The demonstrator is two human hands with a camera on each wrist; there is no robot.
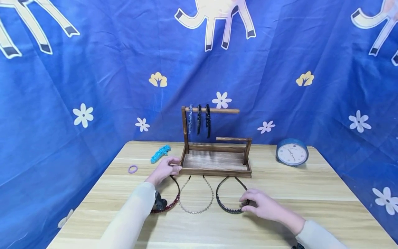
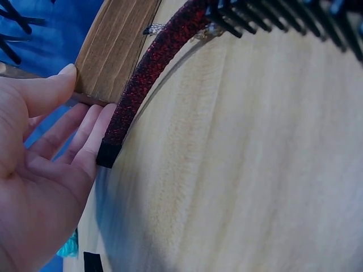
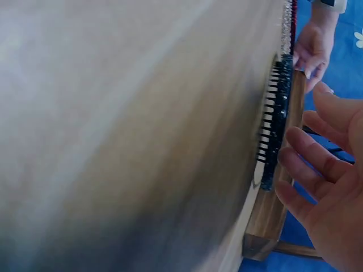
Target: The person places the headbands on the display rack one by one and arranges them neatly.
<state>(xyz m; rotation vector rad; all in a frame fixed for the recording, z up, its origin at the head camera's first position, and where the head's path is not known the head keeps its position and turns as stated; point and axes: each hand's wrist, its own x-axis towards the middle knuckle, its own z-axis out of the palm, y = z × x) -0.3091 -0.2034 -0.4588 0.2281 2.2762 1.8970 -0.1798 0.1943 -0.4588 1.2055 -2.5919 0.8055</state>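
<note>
A wooden rack (image 1: 216,172) with a shallow tray and two bars stands on the table. My left hand (image 1: 166,169) holds the tray's front left corner, thumb on one side and fingers against the end. In the left wrist view, a dark red glittery headband (image 2: 161,54) lies just beside those fingers. My right hand (image 1: 261,204) is beside a black toothed headband (image 1: 230,210) lying before the rack. Its spread fingers hold nothing in the right wrist view. Between the red and black headbands lies a pale beaded headband (image 1: 196,212).
Three headbands, one light blue (image 1: 190,119) and two black (image 1: 208,121), hang on the rack's upper bar. A blue cord bundle (image 1: 160,154) and a purple ring (image 1: 132,169) lie at the left. A round blue clock (image 1: 292,152) stands at the back right.
</note>
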